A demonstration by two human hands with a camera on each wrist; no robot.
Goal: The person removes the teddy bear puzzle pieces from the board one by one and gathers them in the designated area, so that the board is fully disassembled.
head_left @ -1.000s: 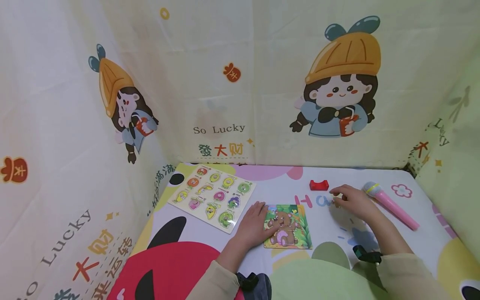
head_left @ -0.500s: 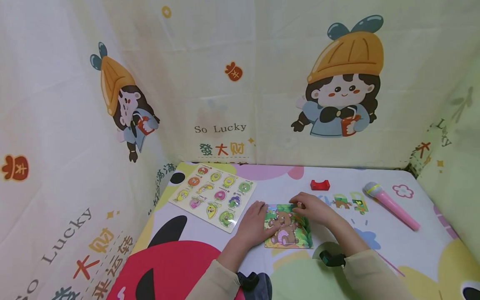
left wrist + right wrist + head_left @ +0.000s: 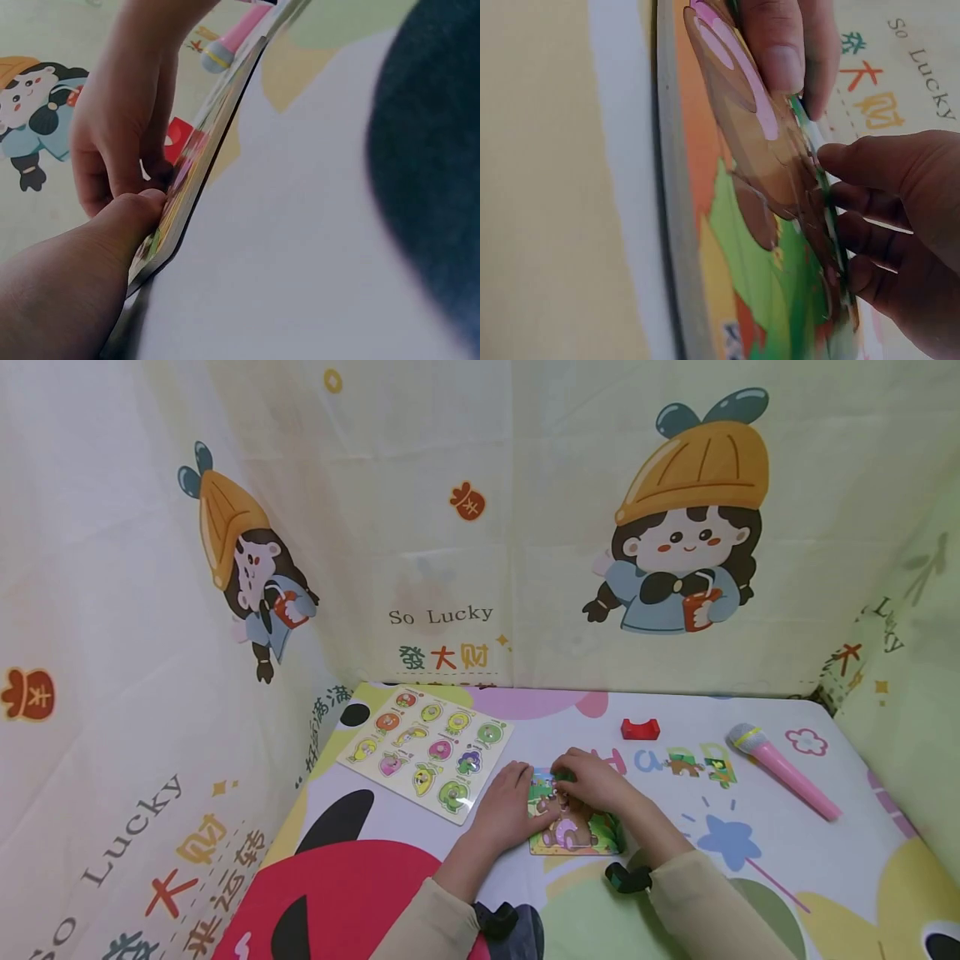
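A bear jigsaw puzzle [image 3: 603, 835] lies on the table in front of me, its thin board edge showing in both wrist views. My left hand [image 3: 506, 814] rests along its left side, fingers stretched out, thumb [image 3: 780, 67] on the picture. At the upper part of the puzzle, my right hand [image 3: 597, 783] touches the pieces with bent fingertips, its thumb [image 3: 840, 157] a little apart from its fingers; no lifted piece shows between them. Two loose puzzle pieces, one brown [image 3: 684, 764] and one mostly green [image 3: 720, 768], lie side by side to the right.
A board of fruit and vegetable pictures [image 3: 420, 756] lies at the back left. Behind the puzzle sits a small red notched block [image 3: 640, 730]. A pink toy microphone [image 3: 795, 781] is on the right. Printed curtains [image 3: 540, 568] enclose the table's back and sides.
My right hand has moved left from beside the red block, across the puzzle's top right corner, to its upper middle, uncovering the two loose pieces. My left hand has stayed in place.
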